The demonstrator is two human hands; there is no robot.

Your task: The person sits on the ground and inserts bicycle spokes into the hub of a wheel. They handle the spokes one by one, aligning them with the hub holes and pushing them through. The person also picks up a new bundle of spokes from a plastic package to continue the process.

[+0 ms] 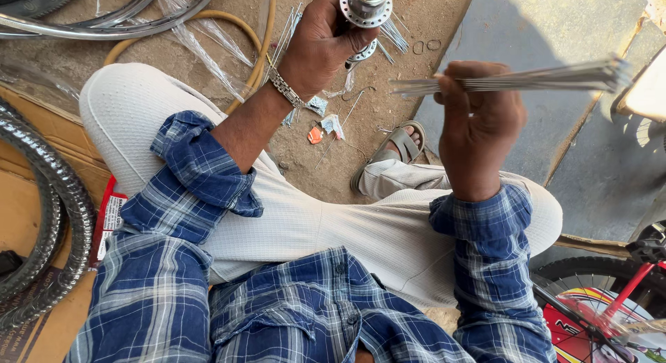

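A: Left hand (320,44)?
B: Fingers are clenching round a shiny silver metal wheel hub (365,6), sitting at the frame's top edge.
A: Right hand (479,124)?
B: Fingers are gripping a bundle of thin grey steel spokes (527,79), jutting rightward over open sandy ground (388,99) beside the grey stone slab (548,30).

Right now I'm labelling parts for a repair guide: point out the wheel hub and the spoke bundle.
wheel hub (365,6), head view, on its shiny round flange.
spoke bundle (548,77), head view, midway along the thin metal rods.
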